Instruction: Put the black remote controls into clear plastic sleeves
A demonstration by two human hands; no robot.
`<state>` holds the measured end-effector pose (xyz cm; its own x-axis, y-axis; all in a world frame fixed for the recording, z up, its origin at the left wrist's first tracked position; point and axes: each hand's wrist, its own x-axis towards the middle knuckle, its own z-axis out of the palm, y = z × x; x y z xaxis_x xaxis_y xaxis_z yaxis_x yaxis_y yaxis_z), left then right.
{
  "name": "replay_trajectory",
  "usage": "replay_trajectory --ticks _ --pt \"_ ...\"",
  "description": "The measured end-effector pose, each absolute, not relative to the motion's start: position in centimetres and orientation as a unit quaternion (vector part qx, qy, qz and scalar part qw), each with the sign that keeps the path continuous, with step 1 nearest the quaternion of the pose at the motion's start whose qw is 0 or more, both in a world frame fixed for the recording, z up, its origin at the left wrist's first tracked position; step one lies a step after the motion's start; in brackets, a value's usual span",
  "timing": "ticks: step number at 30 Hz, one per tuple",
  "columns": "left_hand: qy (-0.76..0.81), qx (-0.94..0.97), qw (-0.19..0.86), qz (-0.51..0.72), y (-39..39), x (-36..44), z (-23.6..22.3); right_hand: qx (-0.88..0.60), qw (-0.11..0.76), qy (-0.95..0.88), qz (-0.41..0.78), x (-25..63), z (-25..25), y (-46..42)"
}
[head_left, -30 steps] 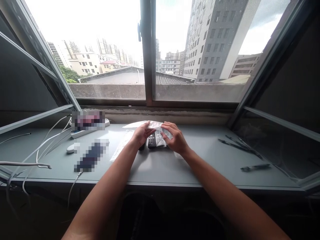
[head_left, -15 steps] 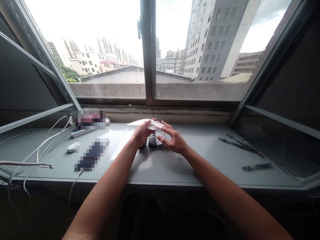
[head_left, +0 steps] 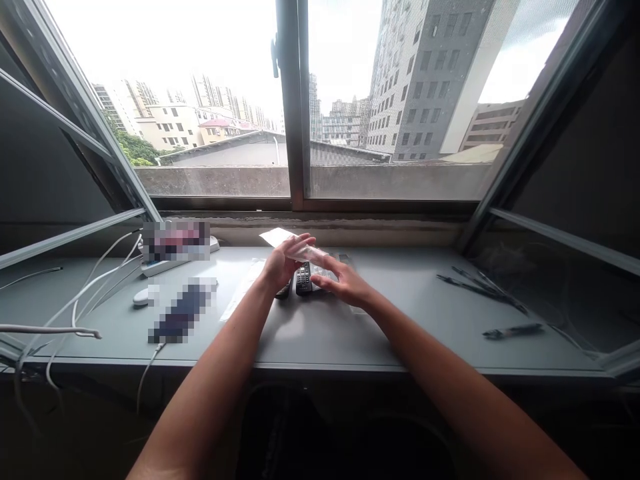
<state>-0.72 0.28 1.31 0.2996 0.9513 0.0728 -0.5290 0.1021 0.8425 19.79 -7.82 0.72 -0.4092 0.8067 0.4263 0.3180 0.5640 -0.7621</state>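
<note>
My left hand (head_left: 281,267) is closed on a thin white sheet-like bag (head_left: 306,252), holding it above the desk. One pale corner of the bag sticks out to the left beyond my fingers. At its right end, my right hand (head_left: 343,280) touches the bag with outstretched fingers, its thumb lower and apart from them. Some of those fingertips are hidden at the bag. Beneath my hands, a black remote control (head_left: 303,280) lies on the desk, and a second dark remote (head_left: 284,291) is mostly covered by my left hand. Clear plastic wrapping shows by the first remote.
On the grey desk (head_left: 410,333), another white plastic sheet (head_left: 243,287) lies to the left. Further left are a blurred phone-like object (head_left: 184,312), a white mouse-shaped item (head_left: 142,297), a power strip (head_left: 215,245) and white cables. Several dark pens (head_left: 513,331) lie on the right.
The bag's left corner has tipped upward. My right hand has shifted slightly left, its fingers drawn closer together against the bag's right end.
</note>
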Motion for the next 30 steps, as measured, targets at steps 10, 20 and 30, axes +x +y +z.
replay_trajectory --ticks 10,20,30 --pt "0.252 0.296 0.647 0.656 1.8 -1.8 1.2 -0.339 0.392 -0.779 0.352 19.7 0.7 -7.8" --pt "0.251 0.244 0.619 0.703 2.8 -3.0 1.0 -0.327 0.358 -0.802 0.349 19.8 1.3 -8.5" --pt "0.288 0.253 0.599 0.703 3.1 -3.2 0.9 -0.348 0.355 -0.786 0.367 19.5 1.6 -8.7"
